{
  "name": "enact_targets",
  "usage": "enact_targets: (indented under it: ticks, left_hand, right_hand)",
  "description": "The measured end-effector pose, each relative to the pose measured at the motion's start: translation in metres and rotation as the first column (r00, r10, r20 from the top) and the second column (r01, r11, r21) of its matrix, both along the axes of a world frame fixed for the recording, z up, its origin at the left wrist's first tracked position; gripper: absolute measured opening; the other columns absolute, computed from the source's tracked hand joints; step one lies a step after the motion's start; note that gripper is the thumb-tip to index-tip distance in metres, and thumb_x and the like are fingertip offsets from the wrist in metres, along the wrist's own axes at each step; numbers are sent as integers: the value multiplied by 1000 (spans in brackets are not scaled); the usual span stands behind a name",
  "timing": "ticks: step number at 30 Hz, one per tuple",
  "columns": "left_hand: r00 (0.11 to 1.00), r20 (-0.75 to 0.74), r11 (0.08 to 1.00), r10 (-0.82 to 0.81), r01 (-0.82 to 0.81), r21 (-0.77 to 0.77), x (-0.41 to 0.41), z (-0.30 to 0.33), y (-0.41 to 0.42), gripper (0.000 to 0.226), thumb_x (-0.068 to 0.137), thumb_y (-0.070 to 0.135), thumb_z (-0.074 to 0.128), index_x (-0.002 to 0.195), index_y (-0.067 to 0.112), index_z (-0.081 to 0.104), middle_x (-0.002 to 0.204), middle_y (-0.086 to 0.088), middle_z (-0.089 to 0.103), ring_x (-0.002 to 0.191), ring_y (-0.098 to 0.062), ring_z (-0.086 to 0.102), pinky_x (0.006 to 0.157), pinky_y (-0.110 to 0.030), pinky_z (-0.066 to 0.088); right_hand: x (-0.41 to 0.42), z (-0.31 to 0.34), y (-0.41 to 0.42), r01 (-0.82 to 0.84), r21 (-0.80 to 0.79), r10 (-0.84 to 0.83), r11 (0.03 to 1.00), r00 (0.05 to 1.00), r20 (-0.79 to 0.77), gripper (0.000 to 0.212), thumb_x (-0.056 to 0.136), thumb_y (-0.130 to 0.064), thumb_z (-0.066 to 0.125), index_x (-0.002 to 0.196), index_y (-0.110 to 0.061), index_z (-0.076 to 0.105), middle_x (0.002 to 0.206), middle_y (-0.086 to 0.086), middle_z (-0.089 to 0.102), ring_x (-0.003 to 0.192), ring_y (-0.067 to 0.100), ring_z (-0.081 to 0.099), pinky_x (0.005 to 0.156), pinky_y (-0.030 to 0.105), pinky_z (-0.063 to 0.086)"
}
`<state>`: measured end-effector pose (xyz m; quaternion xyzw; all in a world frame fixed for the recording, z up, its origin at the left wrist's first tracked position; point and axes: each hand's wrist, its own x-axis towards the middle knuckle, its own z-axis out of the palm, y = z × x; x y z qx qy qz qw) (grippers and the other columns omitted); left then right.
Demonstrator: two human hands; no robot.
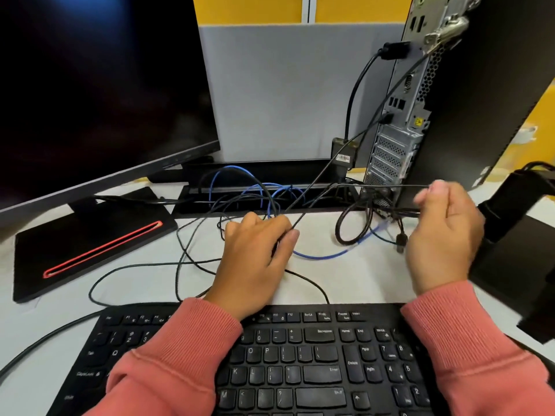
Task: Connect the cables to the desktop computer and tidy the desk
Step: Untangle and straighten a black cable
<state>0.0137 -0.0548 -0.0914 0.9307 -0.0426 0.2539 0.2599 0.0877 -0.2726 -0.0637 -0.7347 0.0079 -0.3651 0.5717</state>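
Keyboard (300,364) nearest, under my sleeves. My left hand (255,259) rests on the desk (345,277), fingers curled round a thin black cable (318,190). My right hand (441,235), blurred, pinches another cable (387,185). Behind: cable tangle, tower (450,94) right, monitor (99,85) left.

Monitor (99,85) left of computer (435,100)

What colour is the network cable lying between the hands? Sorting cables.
Blue, clearest in the head view.
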Motion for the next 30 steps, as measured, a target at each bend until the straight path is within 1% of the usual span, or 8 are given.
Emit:
enact_targets:
  ticks: [2,6,11,14,20,23,27,30]
  left_hand:
    - [1000,26,998,-11,13,-68,0,1,0,34,105,44,33,81,27,50,70,8,53,80,-17,46,86,-38,34]
    - [992,126,994,-17,31,-105,-2,3,0,29,104,39,43,88,26,64,66,9,53,74,-15,46,80,-35,37]
    - [979,130,986,-159,163,-21,-5,3,-5,28,104,36,47,88,23,67,69,14,55,72,-12,44,77,-39,40]
    - [986,77,977,-146,156,-142,-5,4,-1,34,102,40,46,79,20,62,67,8,51,76,-13,48,81,-34,38]
    - [987,26,970,-159,161,-185,-5,8,-2,25,104,36,44,82,30,55,81,21,54,90,-13,47,91,-36,34]
    - [992,63,978,-111,121,-171,-5,7,-2,24,103,38,46,82,31,58,84,19,59,96,-11,49,93,-30,29]
    - [984,129,978,-127,146,-149,-2,5,0,22,103,31,53,88,26,68,79,14,63,92,-9,58,95,-31,37]
    - [966,152,967,-210,228,-114,0,3,0,17,103,22,57,92,19,71,80,16,62,84,-7,60,87,-33,46]
  right_hand:
    - [-1,-7,1,-1,-50,-2,999,998,-60,19,99,-15,49,101,-21,67,82,-5,58,73,2,52,69,33,42]
    - [-21,-3,17,-112,-437,158,893,985,71,73,74,-1,52,142,-26,52,141,-4,49,133,20,41,109,42,32]
    - [-33,-18,43,-537,-681,619,498,770,-155,34,97,-16,52,129,-22,61,110,-11,64,108,10,58,94,34,44]
    - [-24,-20,38,-585,-541,618,604,773,-145,19,102,-20,48,87,-16,61,73,-4,57,72,12,54,67,29,41]
    - [5,-12,7,-184,54,188,981,978,-87,29,100,-20,47,78,-20,67,59,-17,52,64,3,45,66,27,35]
    - [2,-15,11,-186,-57,174,981,970,-170,29,99,-15,50,107,-30,72,83,-19,58,83,8,54,80,27,38]
    - [-32,-4,35,-201,-488,209,850,977,-38,86,73,-9,61,152,-35,38,149,-5,37,139,19,34,108,44,27]
    - [-45,-5,46,-238,-749,385,618,923,25,65,85,-20,59,147,-31,46,143,-11,46,139,14,37,112,50,22]
